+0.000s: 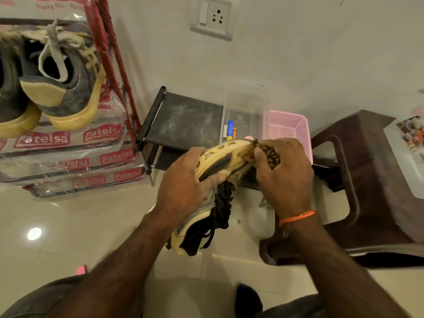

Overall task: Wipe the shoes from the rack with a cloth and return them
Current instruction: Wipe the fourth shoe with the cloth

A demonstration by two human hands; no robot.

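wiping underway | left hand (183,180) gripping yellow-soled black-laced shoe (220,161) | right hand (284,173) clutching patterned cloth (271,156), rubbing toe | return pending

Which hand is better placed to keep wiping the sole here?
Right. The right hand already pinches the cloth against the toe end of the shoe, while the left hand grips the shoe to steady it.

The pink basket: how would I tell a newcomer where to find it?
Start at the low black shelf against the wall, right of the red shoe rack. Along its top, past the clear plastic box holding markers, the pink basket sits at the right end beside the brown stool. It is the only pink, mesh-walled thing there.
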